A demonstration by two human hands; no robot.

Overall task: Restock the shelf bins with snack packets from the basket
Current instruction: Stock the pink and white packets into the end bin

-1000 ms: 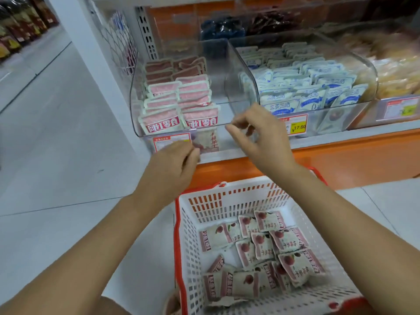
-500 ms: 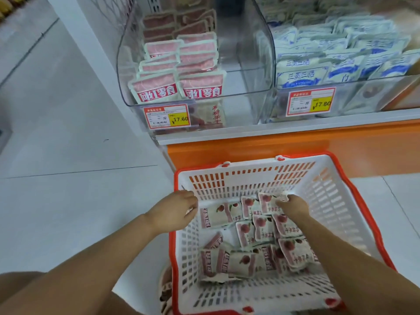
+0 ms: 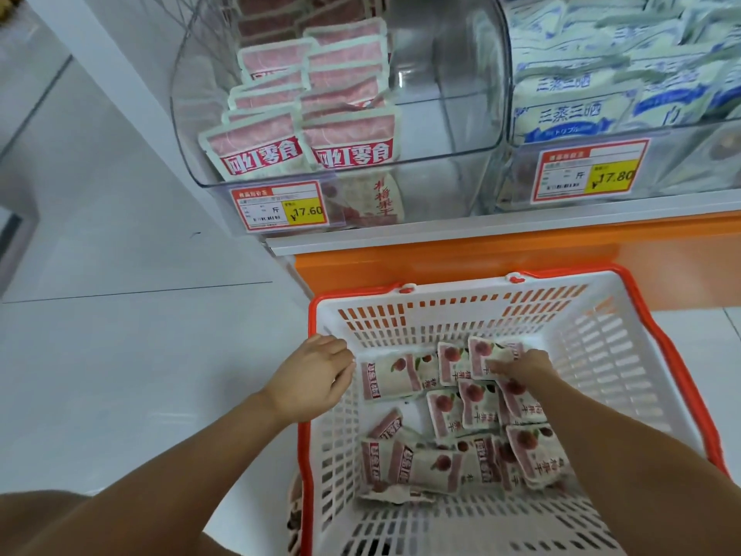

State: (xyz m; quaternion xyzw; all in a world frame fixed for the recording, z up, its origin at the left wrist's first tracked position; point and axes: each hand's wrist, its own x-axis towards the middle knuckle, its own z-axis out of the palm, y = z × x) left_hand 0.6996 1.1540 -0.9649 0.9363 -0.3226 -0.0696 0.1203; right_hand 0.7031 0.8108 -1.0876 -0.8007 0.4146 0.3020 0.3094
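Note:
A white basket [image 3: 625, 355] with an orange rim stands on the floor below the shelf and holds several white snack packets [image 3: 477, 411] printed with red fruit. My right hand [image 3: 519, 365] is down inside it, fingers curled onto the edge of a packet [image 3: 483, 353] at the far end of the pile. My left hand [image 3: 314, 375] hovers over the basket's left rim with loosely curled fingers and holds nothing. Above, a clear shelf bin [image 3: 441, 126] has pink packets [image 3: 304, 130] stacked in its left half; its right half is bare.
A second clear bin [image 3: 521, 170] to the right is full of blue-and-white packets [image 3: 593, 94]. Price tags [image 3: 280, 208] sit on the bin fronts. An orange shelf base [image 3: 481, 254] runs behind the basket. Pale floor tiles [image 3: 120, 315] lie to the left.
Both hands dropped from the bin front down to the basket. The right hand reached into the packets and the left came to the rim. My view tilted downward.

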